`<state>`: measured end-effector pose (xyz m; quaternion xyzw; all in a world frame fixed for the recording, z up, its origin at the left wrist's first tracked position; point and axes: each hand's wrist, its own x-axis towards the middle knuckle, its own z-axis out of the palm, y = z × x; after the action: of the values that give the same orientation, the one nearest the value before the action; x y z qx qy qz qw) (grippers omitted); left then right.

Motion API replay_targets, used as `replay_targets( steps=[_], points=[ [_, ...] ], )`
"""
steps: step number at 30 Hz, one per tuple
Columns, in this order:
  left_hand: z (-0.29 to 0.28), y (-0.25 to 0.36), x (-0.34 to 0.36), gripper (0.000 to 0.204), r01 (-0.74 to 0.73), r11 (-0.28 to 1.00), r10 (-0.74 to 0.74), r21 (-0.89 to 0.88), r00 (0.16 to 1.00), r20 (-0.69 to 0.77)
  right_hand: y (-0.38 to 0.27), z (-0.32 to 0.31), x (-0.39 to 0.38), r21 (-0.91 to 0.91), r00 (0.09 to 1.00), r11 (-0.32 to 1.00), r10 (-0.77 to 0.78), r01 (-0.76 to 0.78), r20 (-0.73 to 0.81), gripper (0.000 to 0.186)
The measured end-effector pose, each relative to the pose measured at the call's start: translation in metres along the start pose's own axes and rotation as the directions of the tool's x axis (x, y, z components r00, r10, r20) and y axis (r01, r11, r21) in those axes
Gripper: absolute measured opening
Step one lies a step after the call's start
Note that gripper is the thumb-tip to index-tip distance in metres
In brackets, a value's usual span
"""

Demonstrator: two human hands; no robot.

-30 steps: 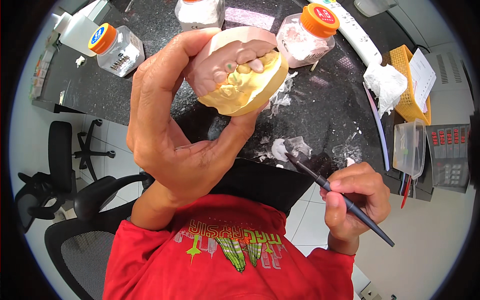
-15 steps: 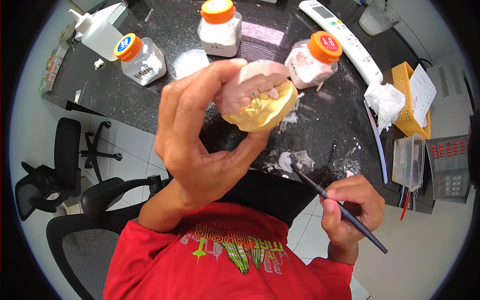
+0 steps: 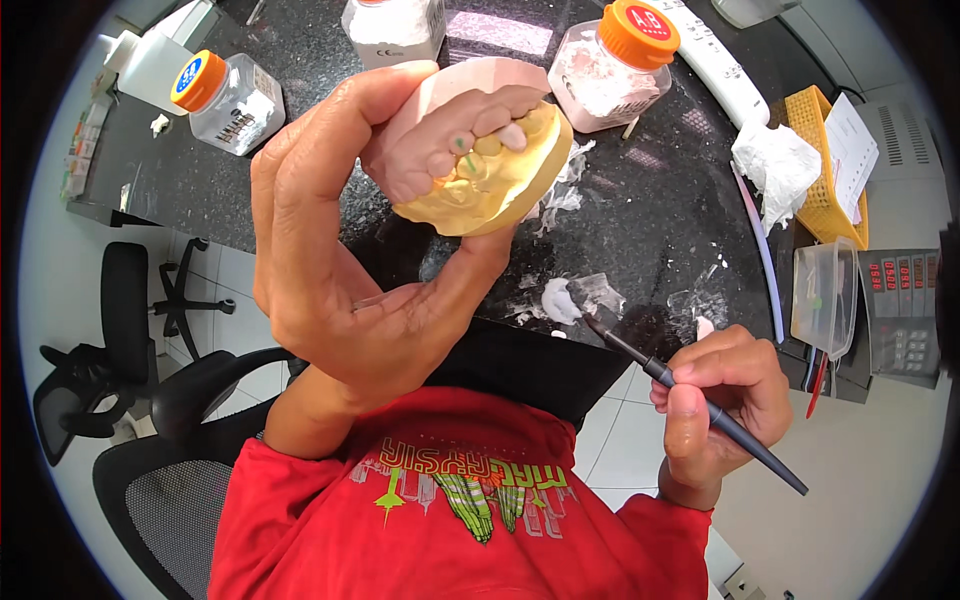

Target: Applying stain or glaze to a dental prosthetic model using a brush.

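Note:
Raised over the counter, a dental model of pink and yellow casts is gripped between the thumb and fingers of my left hand. Its tooth rows face up toward me, with small green marks and one paler tooth. My right hand pinches a dark slim-handled brush like a pen. The brush tip points at a small mound of white paste on the counter, beside its right edge; whether they touch I cannot tell. A thin, smeared, translucent patch lies right of the paste.
Orange-lidded powder jars stand along the speckled black counter, with a white squeeze bottle at far left. Crumpled tissue, a yellow basket and a clear plastic box sit on the right. An office chair stands left.
The model has moved up and left in the view and appears larger. My right hand has shifted slightly right, its brush tip still near the paste. The whole view has shifted a little.

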<state>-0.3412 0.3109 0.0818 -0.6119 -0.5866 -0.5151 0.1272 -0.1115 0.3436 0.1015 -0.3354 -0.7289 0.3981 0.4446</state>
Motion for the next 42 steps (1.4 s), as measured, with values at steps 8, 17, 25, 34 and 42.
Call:
replay_targets(
  steps=[8, 17, 25, 34, 42],
  points=[
    [0.0, 0.0, 0.0, 0.075, 0.013, 1.0, -0.013, -0.006, 1.0, 0.01, -0.002, 0.001, 0.002, -0.011, 1.0, 1.0, -0.004, 0.004, 0.009, 0.016],
    [-0.001, 0.0, -0.001, 0.076, -0.015, 1.0, 0.015, -0.001, 1.0, 0.0, -0.001, 0.002, 0.002, -0.019, 0.998, 0.998, -0.054, 0.055, 0.042, 0.016],
    [0.003, -0.002, 0.001, 0.073, -0.034, 0.999, 0.034, -0.021, 0.999, -0.009, -0.001, 0.001, 0.006, -0.043, 0.997, 0.998, -0.049, 0.052, 0.062, 0.015],
    [-0.001, 0.004, 0.006, 0.066, -0.021, 1.0, 0.022, 0.008, 0.999, -0.043, 0.001, 0.001, -0.004, 0.165, 0.976, 0.965, -0.187, 0.204, -0.112, 0.024],
    [-0.003, 0.003, 0.006, 0.065, -0.046, 0.999, 0.046, -0.018, 0.998, -0.04, -0.005, 0.023, 0.018, 0.145, 0.911, 0.901, -0.393, 0.409, -0.125, 0.025]
  ],
)
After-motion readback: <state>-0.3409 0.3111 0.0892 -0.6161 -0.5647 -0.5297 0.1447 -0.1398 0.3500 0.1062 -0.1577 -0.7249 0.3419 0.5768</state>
